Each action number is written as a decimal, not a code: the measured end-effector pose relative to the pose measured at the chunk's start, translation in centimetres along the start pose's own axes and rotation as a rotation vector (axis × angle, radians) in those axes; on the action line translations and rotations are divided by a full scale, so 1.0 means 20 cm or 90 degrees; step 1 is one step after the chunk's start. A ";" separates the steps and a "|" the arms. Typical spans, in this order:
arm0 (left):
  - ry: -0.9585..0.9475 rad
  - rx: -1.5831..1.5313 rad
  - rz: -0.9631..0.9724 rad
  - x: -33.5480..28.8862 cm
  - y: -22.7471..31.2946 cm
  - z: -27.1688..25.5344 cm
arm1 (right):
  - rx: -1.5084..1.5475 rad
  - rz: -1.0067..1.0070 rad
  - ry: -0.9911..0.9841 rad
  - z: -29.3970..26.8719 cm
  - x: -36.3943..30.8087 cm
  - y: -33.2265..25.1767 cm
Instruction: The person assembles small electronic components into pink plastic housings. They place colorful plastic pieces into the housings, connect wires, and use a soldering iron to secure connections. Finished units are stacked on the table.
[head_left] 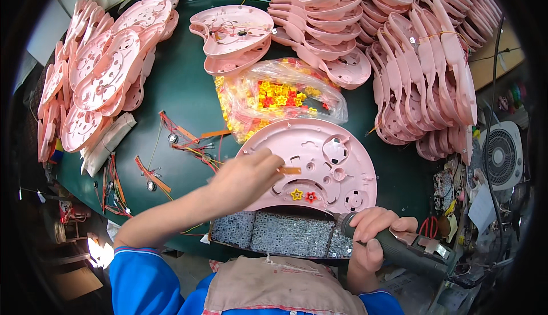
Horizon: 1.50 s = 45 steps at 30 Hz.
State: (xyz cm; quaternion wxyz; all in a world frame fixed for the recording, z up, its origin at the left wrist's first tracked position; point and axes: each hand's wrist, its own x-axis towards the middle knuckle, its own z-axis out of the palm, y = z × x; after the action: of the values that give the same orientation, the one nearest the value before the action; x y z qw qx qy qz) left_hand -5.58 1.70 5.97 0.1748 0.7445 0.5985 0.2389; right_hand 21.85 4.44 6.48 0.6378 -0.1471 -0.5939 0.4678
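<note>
A pink curved plastic shell lies on the table in front of me, its ribbed inner side up. A yellow star-shaped piece and a red one sit in it near its inner curve. Above the shell's left part, my left hand pinches a small orange-brown strip, possibly a circuit board. Wrapped in my right hand is a dark electric screwdriver. It lies tilted, with its nose toward the shell's lower right edge; the tip is hard to make out.
A tray of small screws stands at the near edge. Beyond the shell rests a clear bag of yellow and red star pieces. Wired boards with small speakers lie left. Stacks of pink shells flank the table; a fan stands right.
</note>
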 end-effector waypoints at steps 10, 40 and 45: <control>0.015 -0.145 0.025 0.00 -0.02 0.22 | -0.013 0.024 0.017 0.00 0.00 0.04; -0.084 -0.094 0.030 0.02 0.05 0.27 | -0.022 -0.003 0.013 -0.04 -0.01 0.12; -0.054 -0.119 0.134 0.12 -0.03 0.48 | -0.034 0.012 0.009 -0.04 -0.04 0.15</control>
State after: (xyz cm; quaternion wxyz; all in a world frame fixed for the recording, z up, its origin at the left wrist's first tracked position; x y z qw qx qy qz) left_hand -0.20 4.40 -1.81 0.2422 0.7929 0.4847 0.2789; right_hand 21.37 5.68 3.69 0.6333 -0.1726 -0.6004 0.4568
